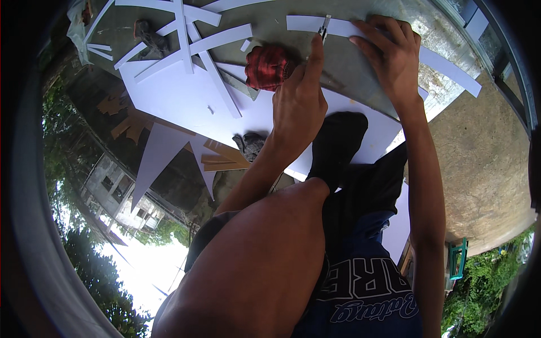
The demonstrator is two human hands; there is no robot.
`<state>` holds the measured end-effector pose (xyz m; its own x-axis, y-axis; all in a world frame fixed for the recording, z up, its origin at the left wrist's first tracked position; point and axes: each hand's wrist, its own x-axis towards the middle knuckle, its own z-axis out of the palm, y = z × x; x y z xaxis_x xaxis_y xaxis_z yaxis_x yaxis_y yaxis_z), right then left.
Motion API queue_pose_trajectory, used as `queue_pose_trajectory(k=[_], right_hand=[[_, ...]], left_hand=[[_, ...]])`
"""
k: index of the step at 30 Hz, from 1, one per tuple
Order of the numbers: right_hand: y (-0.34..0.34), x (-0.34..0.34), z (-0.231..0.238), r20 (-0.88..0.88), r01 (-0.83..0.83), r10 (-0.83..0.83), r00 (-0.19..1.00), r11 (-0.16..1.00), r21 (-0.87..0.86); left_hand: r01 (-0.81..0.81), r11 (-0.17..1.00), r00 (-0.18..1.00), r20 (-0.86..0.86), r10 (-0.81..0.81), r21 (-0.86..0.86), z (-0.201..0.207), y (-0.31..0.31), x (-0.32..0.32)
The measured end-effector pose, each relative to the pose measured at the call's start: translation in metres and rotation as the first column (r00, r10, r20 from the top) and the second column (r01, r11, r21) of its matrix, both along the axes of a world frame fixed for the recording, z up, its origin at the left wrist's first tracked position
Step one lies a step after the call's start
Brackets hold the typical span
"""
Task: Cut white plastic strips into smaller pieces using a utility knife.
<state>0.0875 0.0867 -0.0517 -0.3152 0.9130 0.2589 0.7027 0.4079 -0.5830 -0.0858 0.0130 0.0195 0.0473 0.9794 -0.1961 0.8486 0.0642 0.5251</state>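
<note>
Across a grey surface (358, 74) lie loose white strips (222, 38) and a broad white sheet (163, 90), with a red-and-black cloth bundle (267, 67) beside the person's left wrist and a black-socked foot (338, 135) resting nearer the body. The hands are apart: the left hand (301, 104) is curled on a small metal-tipped tool (323, 29) (its index finger stretched along it), while the right hand (393, 59) arches over the curved strip (301, 23) at the far edge, fingertips pressing it, unclamped, just right of the tool.
</note>
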Motion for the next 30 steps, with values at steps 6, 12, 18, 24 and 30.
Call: queue_pose_trajectory(k=[6,12,18,24,30], right_hand=[[-0.001,-0.004,0.0,0.0,0.03,-0.03,1.0,0.999,-0.022],[0.002,-0.003,0.007,0.014,0.023,-0.023,1.0,1.0,0.013],[0.002,-0.005,0.017,-0.015,0.032,-0.035,0.999,0.991,-0.13],[0.001,-0.007,0.018,-0.026,0.034,-0.037,0.999,0.993,-0.116],[0.001,-0.004,0.017,0.008,0.029,-0.029,1.0,0.994,-0.102]], left_hand=[[0.061,0.998,0.996,-0.071,-0.06,0.009,0.003,0.001,-0.003],[0.072,0.997,0.991,-0.118,-0.071,0.002,0.005,0.003,0.0],[0.078,0.996,0.983,-0.161,-0.083,-0.041,0.01,0.007,0.002],[0.089,0.996,0.985,-0.148,-0.092,-0.03,0.008,0.006,-0.001],[0.091,0.995,0.987,-0.13,-0.094,-0.026,0.008,0.006,0.001]])
